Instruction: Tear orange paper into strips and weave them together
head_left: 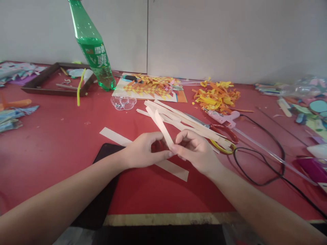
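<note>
A cream paper strip (165, 131) stands up between my hands, folded over so two layers spread apart at the top. My left hand (141, 151) pinches its lower end between thumb and fingers. From the other side, my right hand (199, 153) grips the same end with thumb and index finger, its other fingers curled. Beneath both hands a flat cream strip (176, 170) lies slantwise on the red table, partly covered by my left hand. Just beyond is a pile of similar strips (176, 117), resting partly over scissors (226, 131) with red and yellow handles.
A pink glue gun (224, 118) with a black cord (265, 183) lies right. Orange and yellow paper pieces (217, 97), a clear flower-shaped dish (123, 102), a tilted-looking green bottle (93, 51) and a dark frame (51, 91) stand behind. A black flat slab (94, 204) lies under my left forearm.
</note>
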A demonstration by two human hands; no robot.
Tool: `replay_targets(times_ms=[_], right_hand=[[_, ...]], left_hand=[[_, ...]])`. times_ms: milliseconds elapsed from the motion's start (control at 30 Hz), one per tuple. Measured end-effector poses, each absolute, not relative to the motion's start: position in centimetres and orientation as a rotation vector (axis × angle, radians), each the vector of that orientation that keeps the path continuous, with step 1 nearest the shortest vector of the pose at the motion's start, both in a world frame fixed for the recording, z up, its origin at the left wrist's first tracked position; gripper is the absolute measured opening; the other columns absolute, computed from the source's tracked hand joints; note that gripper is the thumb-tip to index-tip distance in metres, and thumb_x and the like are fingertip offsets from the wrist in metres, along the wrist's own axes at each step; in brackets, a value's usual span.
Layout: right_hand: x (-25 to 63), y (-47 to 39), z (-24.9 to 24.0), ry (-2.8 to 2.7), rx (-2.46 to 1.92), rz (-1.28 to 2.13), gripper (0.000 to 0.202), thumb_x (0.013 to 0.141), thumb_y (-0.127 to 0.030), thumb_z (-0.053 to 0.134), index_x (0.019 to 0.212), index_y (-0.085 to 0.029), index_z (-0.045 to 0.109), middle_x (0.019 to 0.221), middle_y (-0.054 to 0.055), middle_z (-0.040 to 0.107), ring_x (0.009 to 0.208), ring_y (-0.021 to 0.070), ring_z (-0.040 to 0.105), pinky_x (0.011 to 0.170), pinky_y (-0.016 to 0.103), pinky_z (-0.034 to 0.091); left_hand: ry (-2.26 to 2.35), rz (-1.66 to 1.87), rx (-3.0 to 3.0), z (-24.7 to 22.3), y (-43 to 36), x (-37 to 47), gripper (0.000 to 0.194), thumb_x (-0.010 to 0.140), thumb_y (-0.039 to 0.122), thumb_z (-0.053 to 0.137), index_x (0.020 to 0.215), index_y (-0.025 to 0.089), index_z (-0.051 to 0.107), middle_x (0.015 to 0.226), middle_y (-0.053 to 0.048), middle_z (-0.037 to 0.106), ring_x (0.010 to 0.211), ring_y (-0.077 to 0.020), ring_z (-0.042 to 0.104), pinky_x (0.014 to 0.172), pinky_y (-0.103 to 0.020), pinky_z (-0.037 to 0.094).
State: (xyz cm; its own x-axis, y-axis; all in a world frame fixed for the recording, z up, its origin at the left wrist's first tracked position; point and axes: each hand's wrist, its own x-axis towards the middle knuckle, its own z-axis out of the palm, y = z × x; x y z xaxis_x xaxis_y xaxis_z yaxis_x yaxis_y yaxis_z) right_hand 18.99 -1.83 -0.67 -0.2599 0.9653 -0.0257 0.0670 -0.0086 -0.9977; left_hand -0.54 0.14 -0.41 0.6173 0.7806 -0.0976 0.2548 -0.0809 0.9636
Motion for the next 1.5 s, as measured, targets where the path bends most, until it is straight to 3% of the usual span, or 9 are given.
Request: replay_targets(times_ms=[167,400,667,967,1100,1200,1367,1433,1500], right_hand=[[19.1,-1.7,-0.9,-1.47,-1.134,1.468,0.024,0.076,-0.03,0.076,0.076,-0.019,0.055,0.066,-0.001,0.062,0.053,0.0079,0.052,0.046,0.021,0.038],[19.6,-1.1,-1.3,-1.387,-1.143,1.464,0.022,0.079,-0.033,0.074,0.078,-0.019,0.056,0.063,-0.002,0.063,0.054,0.0101,0.057,0.052,0.024,0.05],[21.6,0.1,-0.6,-1.461,-1.328,1.309,0.02,0.079,-0.035,0.072,0.083,-0.016,0.069,0.069,0.001,0.066,0.052,0.01,0.056,0.053,0.027,0.049],[25.7,1.0,0.8,-1.298,-1.589,1.291,0.037,0.068,-0.045,0.076,0.087,-0.015,0.067,0.056,-0.003,0.052,0.044,0.0072,0.04,0.043,0.023,0.029],[28.0,0.8,1.3,-1.309,-1.891,1.147,0.04,0.068,-0.045,0.075,0.091,-0.014,0.067,0.048,-0.006,0.043,0.043,0.0078,0.036,0.043,0.023,0.025],[29.5,0.6,1.8,-1.432,-1.993,0.995,0.031,0.075,-0.045,0.067,0.087,-0.016,0.068,0.052,-0.002,0.047,0.044,0.0109,0.042,0.046,0.026,0.029],[30.2,0.2,2.3,-1.899,-2.133,0.185,0.012,0.078,-0.03,0.061,0.08,-0.021,0.069,0.083,0.01,0.069,0.074,0.0294,0.064,0.064,0.039,0.046],[28.7,-0.4,2.1,-1.976,-2.008,-0.05,0.016,0.081,-0.029,0.058,0.088,-0.019,0.069,0.097,0.012,0.068,0.081,0.0288,0.064,0.069,0.041,0.048],[26.0,-1.3,1.7,-2.071,-1.827,0.081,0.015,0.086,-0.027,0.055,0.085,-0.019,0.068,0.092,0.01,0.068,0.082,0.025,0.065,0.071,0.037,0.05]], left_hand=[[0.7,0.735,1.103,-0.3,0.6,-0.9,0.034,0.072,0.012,0.063,0.105,0.021,0.061,0.097,-0.002,0.066,0.063,-0.0086,0.053,0.052,-0.02,0.039],[0.737,1.168,0.689,0.5,1.7,-1.1,0.013,0.074,0.012,0.064,0.082,0.02,0.056,0.08,0.006,0.063,0.044,-0.0015,0.038,0.043,-0.017,0.034],[0.853,1.271,0.413,0.5,2.9,-1.2,0.02,0.073,0.006,0.067,0.077,0.017,0.05,0.07,0.006,0.055,0.049,-0.0014,0.047,0.039,-0.013,0.034],[0.813,1.266,0.449,0.0,3.2,-1.5,0.011,0.077,0.014,0.064,0.078,0.017,0.053,0.088,-0.001,0.059,0.083,-0.012,0.065,0.059,-0.019,0.053],[0.929,1.287,0.577,-0.3,3.0,-1.2,0.029,0.074,0.015,0.066,0.1,0.019,0.054,0.12,-0.006,0.057,0.094,-0.015,0.065,0.063,-0.022,0.054],[1.144,1.285,0.899,-0.8,2.4,-1.0,0.05,0.075,0.019,0.068,0.121,0.024,0.049,0.14,-0.007,0.046,0.083,-0.0116,0.063,0.063,-0.024,0.052],[1.282,1.137,1.414,-1.2,1.3,-0.8,0.032,0.082,0.022,0.06,0.114,0.021,0.054,0.121,-0.005,0.057,0.075,-0.0099,0.055,0.066,-0.025,0.047],[1.267,1.131,1.465,-1.1,1.1,-0.8,0.027,0.082,0.018,0.057,0.109,0.021,0.055,0.118,-0.004,0.058,0.078,-0.0108,0.054,0.065,-0.025,0.046],[1.274,1.119,1.473,-1.0,1.2,-0.9,0.025,0.082,0.016,0.055,0.106,0.02,0.056,0.116,-0.004,0.059,0.075,-0.0105,0.053,0.066,-0.025,0.045]])
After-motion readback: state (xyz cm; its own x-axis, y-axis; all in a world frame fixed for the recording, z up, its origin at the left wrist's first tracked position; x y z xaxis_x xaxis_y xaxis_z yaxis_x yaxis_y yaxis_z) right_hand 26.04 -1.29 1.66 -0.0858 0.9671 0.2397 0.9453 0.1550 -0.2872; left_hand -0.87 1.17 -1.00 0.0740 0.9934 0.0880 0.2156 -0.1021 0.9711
